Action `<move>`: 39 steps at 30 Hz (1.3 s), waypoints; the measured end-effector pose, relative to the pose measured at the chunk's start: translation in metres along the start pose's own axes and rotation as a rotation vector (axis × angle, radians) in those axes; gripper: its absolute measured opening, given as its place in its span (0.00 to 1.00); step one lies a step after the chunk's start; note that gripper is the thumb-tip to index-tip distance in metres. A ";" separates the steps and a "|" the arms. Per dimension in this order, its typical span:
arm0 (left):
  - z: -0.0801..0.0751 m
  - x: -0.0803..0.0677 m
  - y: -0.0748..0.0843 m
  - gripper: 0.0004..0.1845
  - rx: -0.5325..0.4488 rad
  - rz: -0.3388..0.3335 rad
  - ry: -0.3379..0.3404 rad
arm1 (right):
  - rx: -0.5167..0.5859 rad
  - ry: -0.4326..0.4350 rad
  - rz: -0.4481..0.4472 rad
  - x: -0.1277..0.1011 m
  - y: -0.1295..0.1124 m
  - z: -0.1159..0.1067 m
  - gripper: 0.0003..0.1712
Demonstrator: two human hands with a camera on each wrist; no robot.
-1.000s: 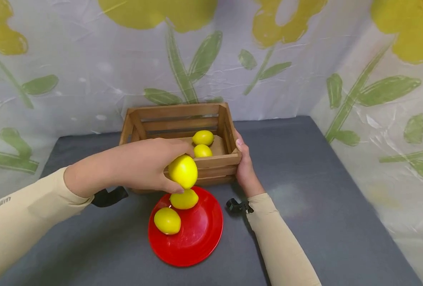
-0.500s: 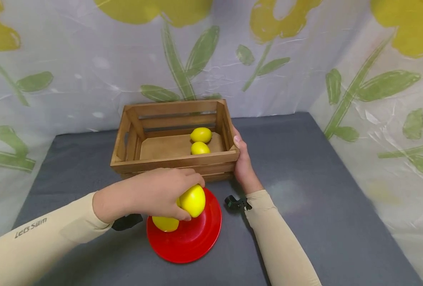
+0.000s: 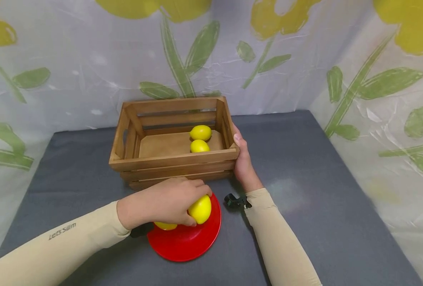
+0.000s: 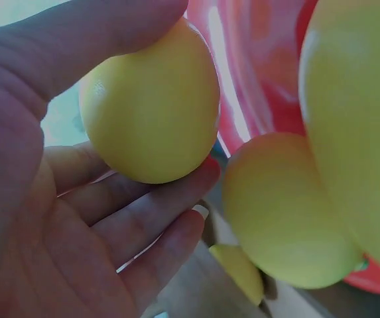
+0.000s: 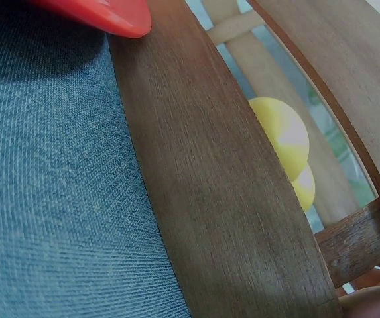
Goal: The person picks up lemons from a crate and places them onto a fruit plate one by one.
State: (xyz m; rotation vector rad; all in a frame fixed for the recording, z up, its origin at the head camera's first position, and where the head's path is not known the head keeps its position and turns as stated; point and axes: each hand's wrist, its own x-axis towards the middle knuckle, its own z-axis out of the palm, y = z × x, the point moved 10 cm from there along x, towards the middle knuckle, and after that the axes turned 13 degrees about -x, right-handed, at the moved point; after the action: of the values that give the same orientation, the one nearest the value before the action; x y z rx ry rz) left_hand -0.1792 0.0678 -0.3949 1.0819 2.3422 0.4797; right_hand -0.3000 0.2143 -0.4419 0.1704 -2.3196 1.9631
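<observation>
My left hand (image 3: 166,200) grips a yellow lemon (image 3: 200,209) between thumb and fingers, low over the red plate (image 3: 186,246). In the left wrist view the held lemon (image 4: 153,109) sits against the fingers, with two more lemons beside it, a near large one (image 4: 362,112) and a smaller-looking one (image 4: 286,215). The head view shows only part of one plate lemon (image 3: 166,226) below the hand; the other is hidden. My right hand (image 3: 245,165) holds the right end of the slatted wooden crate (image 3: 172,162). Two lemons, one behind (image 3: 200,132) and one in front (image 3: 199,146), lie inside it.
The crate stands behind the plate on a dark grey cloth-covered table (image 3: 304,190). A flower-patterned curtain (image 3: 104,67) hangs along the back and right. In the right wrist view, the plate's rim (image 5: 123,16) shows close to the crate's front slat (image 5: 203,165).
My left hand has carried the lemon from in front of the crate's front edge down and rightward over the plate, covering one plate lemon. My right hand has stayed at the crate's end.
</observation>
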 end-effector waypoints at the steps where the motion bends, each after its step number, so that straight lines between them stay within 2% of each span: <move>1: 0.001 0.001 -0.001 0.37 -0.001 0.002 -0.001 | -0.003 0.000 0.003 0.000 0.000 0.000 0.47; 13: 0.017 0.011 -0.008 0.38 -0.009 0.016 -0.020 | 0.000 -0.003 -0.026 0.003 -0.003 0.002 0.47; 20: 0.025 0.013 -0.013 0.38 -0.004 0.009 -0.034 | 0.015 0.000 -0.011 0.002 0.001 0.000 0.48; 39: 0.028 0.017 -0.014 0.40 0.015 0.007 -0.033 | 0.007 0.003 -0.030 0.002 -0.001 -0.001 0.46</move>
State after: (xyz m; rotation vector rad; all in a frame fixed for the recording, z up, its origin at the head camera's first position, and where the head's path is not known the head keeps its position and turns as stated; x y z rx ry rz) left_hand -0.1806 0.0753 -0.4292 1.0974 2.3178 0.4438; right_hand -0.3016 0.2154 -0.4403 0.2019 -2.2947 1.9564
